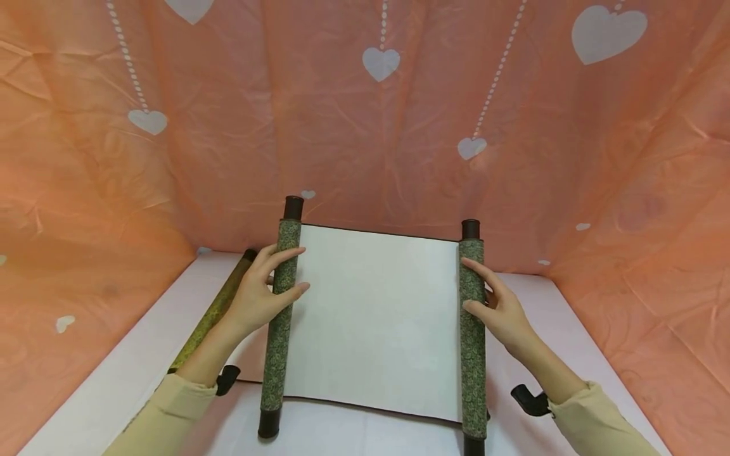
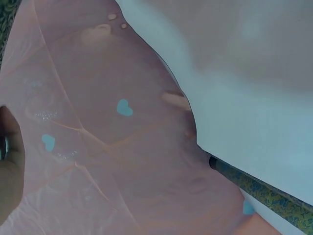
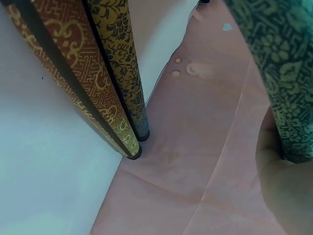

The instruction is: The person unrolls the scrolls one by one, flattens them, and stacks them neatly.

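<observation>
A hanging scroll with dark green patterned rollers and black end knobs is partly unrolled, raised between both hands. Its blank white sheet [image 1: 373, 316] spans the rollers. My left hand [image 1: 256, 301] grips the left roller [image 1: 277, 351], with thumb and index finger across its front and other fingers behind. My right hand [image 1: 506, 313] holds the right roller [image 1: 473, 367] the same way, thumb and index finger on its near face. In the right wrist view, the right hand [image 3: 283, 188] curls round the green roller [image 3: 279, 63]. Only an edge of the left hand [image 2: 12, 171] shows in the left wrist view.
A gold-patterned rolled scroll [image 1: 213, 310] lies on the white table [image 1: 336, 437] at the left, partly behind the left arm. Red-gold [image 3: 78, 63] and yellow-gold [image 3: 117, 44] rollers lie side by side in the right wrist view. A pink cloth with hearts [image 1: 342, 126] surrounds the table.
</observation>
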`<state>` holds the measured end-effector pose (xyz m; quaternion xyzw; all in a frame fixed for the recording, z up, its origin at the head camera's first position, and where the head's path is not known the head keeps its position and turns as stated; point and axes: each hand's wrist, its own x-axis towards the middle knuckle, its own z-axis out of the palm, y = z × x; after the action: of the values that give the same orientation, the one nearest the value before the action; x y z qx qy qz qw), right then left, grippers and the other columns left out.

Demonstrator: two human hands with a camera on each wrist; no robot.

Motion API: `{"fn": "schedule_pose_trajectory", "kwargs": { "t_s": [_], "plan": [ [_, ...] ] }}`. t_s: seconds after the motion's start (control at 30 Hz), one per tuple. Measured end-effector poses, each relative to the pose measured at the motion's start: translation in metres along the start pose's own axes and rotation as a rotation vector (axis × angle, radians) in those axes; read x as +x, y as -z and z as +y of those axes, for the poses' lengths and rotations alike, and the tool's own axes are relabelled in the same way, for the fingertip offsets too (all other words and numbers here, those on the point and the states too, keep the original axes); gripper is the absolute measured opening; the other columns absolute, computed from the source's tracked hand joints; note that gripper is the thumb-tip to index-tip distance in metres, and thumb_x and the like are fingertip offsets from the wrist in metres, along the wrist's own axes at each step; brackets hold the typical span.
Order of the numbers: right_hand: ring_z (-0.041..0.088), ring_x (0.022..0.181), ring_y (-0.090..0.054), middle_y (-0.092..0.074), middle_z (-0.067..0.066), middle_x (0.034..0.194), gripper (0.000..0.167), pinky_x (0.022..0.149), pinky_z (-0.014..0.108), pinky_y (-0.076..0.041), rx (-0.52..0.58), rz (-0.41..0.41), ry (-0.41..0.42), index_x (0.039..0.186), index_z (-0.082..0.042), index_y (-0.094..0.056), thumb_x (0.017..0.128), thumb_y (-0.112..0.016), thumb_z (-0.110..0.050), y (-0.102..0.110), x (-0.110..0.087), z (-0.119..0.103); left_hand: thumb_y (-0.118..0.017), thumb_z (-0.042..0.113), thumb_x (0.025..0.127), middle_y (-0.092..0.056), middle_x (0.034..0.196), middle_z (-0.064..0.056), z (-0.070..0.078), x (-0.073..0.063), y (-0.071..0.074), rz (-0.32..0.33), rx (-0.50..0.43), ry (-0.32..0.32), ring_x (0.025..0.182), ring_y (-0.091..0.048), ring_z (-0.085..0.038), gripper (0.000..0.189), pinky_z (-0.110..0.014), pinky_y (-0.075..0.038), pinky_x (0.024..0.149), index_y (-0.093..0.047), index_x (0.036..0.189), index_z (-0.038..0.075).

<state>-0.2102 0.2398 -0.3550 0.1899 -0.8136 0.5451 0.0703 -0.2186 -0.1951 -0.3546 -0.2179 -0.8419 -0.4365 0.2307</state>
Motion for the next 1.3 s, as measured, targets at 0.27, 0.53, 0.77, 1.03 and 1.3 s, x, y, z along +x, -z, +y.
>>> {"fn": "schedule_pose_trajectory", "kwargs": {
  "t_s": [0.27,0.53,0.77,1.03,1.3],
  "plan": [
    [0.041,0.151,-0.029,-0.021,0.014,0.17,0.09,0.111,0.056,-0.039,-0.113,0.029,-0.012,0.164,-0.025,-0.034,0.09,-0.083,-0.011,-0.001,0.0,0.003,-0.084,0.003,0.085,-0.041,0.156,-0.021,0.002,0.0,0.003,0.014,0.059,-0.011,0.141,-0.042,-0.043,0.062,-0.035,-0.044,0.075,-0.063,0.142,0.014],
    [0.037,0.128,-0.053,-0.032,0.022,0.161,0.097,0.087,0.027,-0.049,-0.206,0.059,0.03,0.167,-0.036,-0.019,0.094,-0.078,-0.011,0.01,-0.004,0.007,-0.078,-0.001,0.09,-0.039,0.155,-0.019,-0.003,-0.004,0.009,0.026,0.05,0.016,0.11,-0.053,-0.034,0.069,-0.043,-0.053,0.079,-0.054,0.152,0.015],
    [0.049,0.133,-0.05,-0.025,0.028,0.163,0.104,0.083,0.015,-0.047,-0.128,0.045,0.035,0.169,-0.031,-0.007,0.095,-0.074,-0.003,0.019,-0.006,0.007,-0.066,-0.005,0.095,-0.039,0.155,-0.017,-0.006,-0.006,0.016,0.003,-0.009,0.014,0.125,-0.051,-0.041,0.081,-0.042,-0.048,0.084,-0.035,0.164,0.024],
    [0.049,0.156,-0.004,0.003,0.014,0.174,0.102,0.081,0.015,-0.042,0.011,0.034,0.03,0.169,-0.031,0.0,0.092,-0.052,0.014,0.022,-0.006,0.009,-0.05,-0.009,0.094,-0.023,0.166,-0.02,-0.004,-0.006,0.019,-0.034,-0.105,0.078,0.144,-0.031,-0.041,0.089,-0.055,-0.038,0.09,-0.016,0.169,0.025],
    [0.024,0.157,0.011,0.014,0.0,0.174,0.104,0.103,0.012,-0.024,0.176,0.05,-0.01,0.168,-0.028,0.003,0.086,-0.039,0.019,0.015,-0.001,0.013,-0.038,-0.002,0.104,-0.013,0.162,-0.024,-0.007,-0.004,0.011,-0.07,-0.137,0.101,0.147,-0.017,-0.04,0.081,-0.067,-0.019,0.109,0.001,0.169,0.025]
  ]
}}
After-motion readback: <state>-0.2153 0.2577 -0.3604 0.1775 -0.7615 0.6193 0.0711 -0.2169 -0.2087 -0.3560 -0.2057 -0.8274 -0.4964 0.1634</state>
